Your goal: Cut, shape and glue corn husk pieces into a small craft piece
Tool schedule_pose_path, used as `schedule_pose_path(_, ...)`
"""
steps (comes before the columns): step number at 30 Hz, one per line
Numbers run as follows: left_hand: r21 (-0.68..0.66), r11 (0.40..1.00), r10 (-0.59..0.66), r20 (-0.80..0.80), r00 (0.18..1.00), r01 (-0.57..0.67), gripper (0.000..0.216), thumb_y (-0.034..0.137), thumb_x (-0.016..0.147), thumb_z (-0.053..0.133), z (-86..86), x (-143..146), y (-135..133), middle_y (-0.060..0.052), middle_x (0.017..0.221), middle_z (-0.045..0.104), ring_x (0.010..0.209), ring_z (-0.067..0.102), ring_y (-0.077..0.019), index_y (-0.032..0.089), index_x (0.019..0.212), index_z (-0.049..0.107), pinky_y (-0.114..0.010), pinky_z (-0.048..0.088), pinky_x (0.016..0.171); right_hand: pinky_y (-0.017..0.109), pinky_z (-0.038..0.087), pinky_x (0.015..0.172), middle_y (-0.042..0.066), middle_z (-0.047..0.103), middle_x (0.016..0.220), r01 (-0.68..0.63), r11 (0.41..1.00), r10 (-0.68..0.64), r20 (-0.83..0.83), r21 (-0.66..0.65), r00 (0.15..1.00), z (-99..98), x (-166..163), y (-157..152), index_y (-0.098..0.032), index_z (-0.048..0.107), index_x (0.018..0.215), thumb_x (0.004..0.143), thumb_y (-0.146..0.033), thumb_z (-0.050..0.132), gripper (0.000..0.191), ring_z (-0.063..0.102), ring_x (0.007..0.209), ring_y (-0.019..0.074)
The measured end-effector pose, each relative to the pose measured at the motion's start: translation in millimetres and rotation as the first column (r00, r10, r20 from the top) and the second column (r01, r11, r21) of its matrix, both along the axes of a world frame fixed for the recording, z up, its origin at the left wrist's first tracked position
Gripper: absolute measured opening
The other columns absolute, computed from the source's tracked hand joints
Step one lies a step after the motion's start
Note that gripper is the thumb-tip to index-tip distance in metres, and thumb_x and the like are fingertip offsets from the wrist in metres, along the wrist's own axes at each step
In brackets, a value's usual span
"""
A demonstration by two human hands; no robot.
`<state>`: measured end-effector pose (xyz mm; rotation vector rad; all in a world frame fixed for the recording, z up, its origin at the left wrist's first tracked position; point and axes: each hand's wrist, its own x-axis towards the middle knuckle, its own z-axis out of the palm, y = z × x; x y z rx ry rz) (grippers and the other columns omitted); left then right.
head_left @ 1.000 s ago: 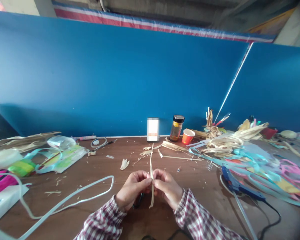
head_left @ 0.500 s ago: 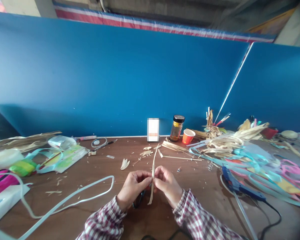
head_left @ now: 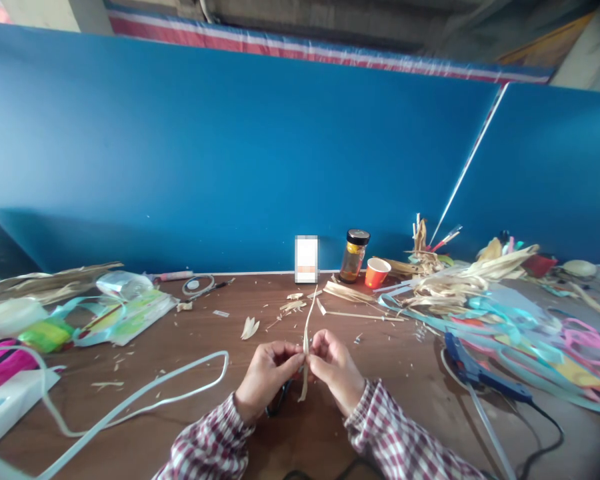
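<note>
A thin, pale strip of dried husk [head_left: 307,331] stands nearly upright between my hands, its narrow tip pointing away from me and its short lower end hanging below my fingers. My left hand [head_left: 270,372] pinches it from the left with thumb and forefinger. From the other side my right hand [head_left: 334,371] grips the same strip, thumb and fingertips close to those of the left. Under my left hand lies a dark object [head_left: 279,402], mostly hidden, perhaps scissors handles.
Husk scraps [head_left: 251,328] litter the brown table [head_left: 190,427]. A lidded jar [head_left: 354,257] and red paper cup [head_left: 377,273] stand by the blue partition [head_left: 230,147]. Right lie a blue glue gun [head_left: 480,373], ribbons and pink scissors [head_left: 587,340]; left, a white cable [head_left: 145,393] and power strip [head_left: 15,407].
Both hands stay almost in place on the husk strip. Its lower end has shifted slightly up and right, and my right fingers have moved a little.
</note>
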<state>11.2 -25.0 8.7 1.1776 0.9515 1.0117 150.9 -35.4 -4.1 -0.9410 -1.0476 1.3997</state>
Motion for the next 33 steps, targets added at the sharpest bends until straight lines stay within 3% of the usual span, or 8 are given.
schedule_pose_path(8,0.075,0.997,-0.008,-0.121,0.993,0.017,0.026,0.037,0.068,0.069,-2.4,-1.0,-0.9,-0.007,0.058,0.068,0.050,0.057,-0.0141,0.011,0.074,0.070,-0.024,0.044,0.050,0.021,0.042,0.045,-0.008,0.046,0.058,0.008,0.999,-0.010,0.064,0.031,0.998,8.3,-1.9,-4.5,-0.021,0.040,0.073,0.064,-0.019,0.062,0.024,0.041,0.047,0.0070)
schedule_pose_path(16,0.204,0.973,0.147,-0.169,0.975,-0.111,0.014,0.027,0.065,0.070,-7.2,0.9,-0.7,-0.007,0.065,0.070,0.059,0.061,-0.0165,0.014,0.067,0.072,-0.023,0.046,0.055,0.019,0.036,0.047,-0.007,0.047,0.061,0.012,0.998,-0.018,0.091,0.064,0.996,14.7,-1.0,-5.6,-0.021,0.040,0.074,0.062,-0.017,0.063,0.026,0.041,0.053,0.0075)
schedule_pose_path(25,0.186,0.971,0.182,-0.166,0.969,-0.151,0.015,0.026,0.064,0.066,-7.1,3.9,-2.9,-0.005,0.061,0.067,0.054,0.057,-0.0135,0.012,0.066,0.069,-0.021,0.043,0.051,0.017,0.035,0.047,-0.007,0.047,0.063,-0.025,0.996,0.021,0.047,0.084,0.999,19.0,-0.2,-6.8,-0.021,0.037,0.072,0.063,-0.017,0.069,0.033,0.042,0.053,0.0059)
schedule_pose_path(30,0.156,0.933,0.350,-0.175,0.920,-0.325,0.015,0.024,0.061,0.068,-7.1,-10.6,14.0,0.000,0.052,0.060,0.049,0.050,-0.0100,0.011,0.069,0.069,-0.020,0.039,0.048,0.019,0.041,0.049,-0.007,0.051,0.067,-0.159,0.975,0.172,-0.074,0.158,0.982,22.5,-5.3,-15.6,-0.022,0.039,0.078,0.068,-0.015,0.068,0.031,0.047,0.052,0.0062)
schedule_pose_path(33,0.087,0.892,0.449,-0.041,0.893,-0.445,0.024,0.032,0.063,0.068,-4.6,-21.6,25.1,0.002,0.057,0.058,0.047,0.046,-0.0071,0.011,0.075,0.067,-0.019,0.037,0.046,0.018,0.043,0.050,-0.007,0.053,0.068,-0.161,0.962,0.204,-0.190,0.219,0.961,28.9,1.9,-12.6,-0.022,0.042,0.080,0.069,-0.014,0.070,0.031,0.047,0.052,0.0053)
